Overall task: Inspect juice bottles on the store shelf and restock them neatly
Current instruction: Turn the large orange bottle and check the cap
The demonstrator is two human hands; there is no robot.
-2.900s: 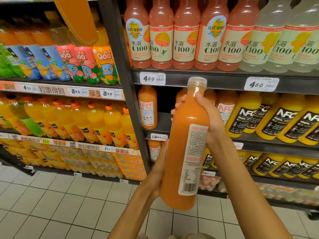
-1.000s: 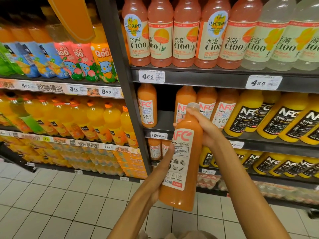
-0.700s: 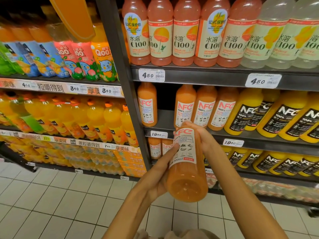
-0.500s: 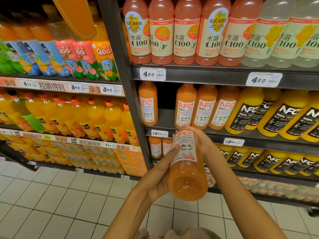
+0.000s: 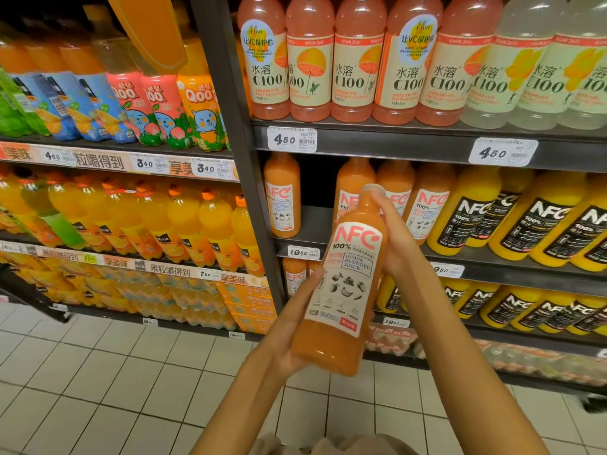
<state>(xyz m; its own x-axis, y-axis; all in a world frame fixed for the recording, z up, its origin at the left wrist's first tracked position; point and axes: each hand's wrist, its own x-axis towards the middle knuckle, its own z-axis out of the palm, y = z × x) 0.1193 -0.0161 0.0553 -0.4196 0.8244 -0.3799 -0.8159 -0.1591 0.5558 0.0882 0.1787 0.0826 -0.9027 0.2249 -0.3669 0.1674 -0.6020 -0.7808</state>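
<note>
Orange guava bottle (image 5: 341, 290) tilted | left hand (image 5: 289, 336) cups base, fingers hidden | right hand (image 5: 394, 238) grips neck

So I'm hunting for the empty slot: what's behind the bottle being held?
Behind the held bottle stand guava bottles on the middle shelf, with a dark gap just left. The bottle and right hand cover that row's lower parts.
</note>
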